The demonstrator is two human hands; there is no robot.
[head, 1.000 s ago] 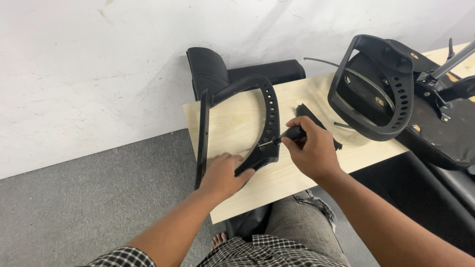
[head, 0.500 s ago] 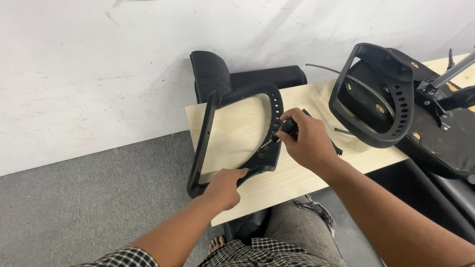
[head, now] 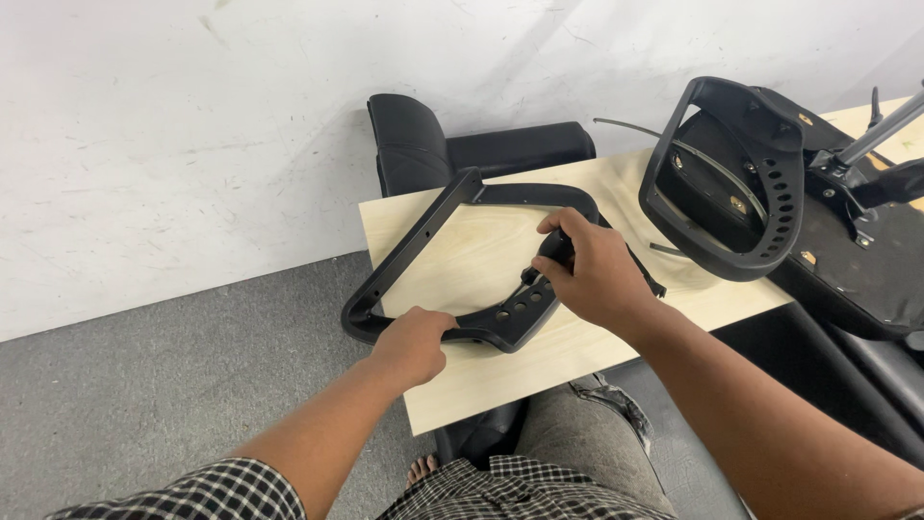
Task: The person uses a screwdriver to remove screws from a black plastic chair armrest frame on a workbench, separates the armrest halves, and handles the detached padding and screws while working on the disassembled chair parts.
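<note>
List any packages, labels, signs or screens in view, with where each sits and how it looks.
No packages, signs or screens show.
Possible sticker: a small yellowish patch inside the second armrest frame at right; too small to tell.
Otherwise bare parts: a black armrest frame on the pale wooden board, held by the left hand and right hand.

Single head-worn view, looking steeply down, close over the workboard [head: 462, 250]
</note>
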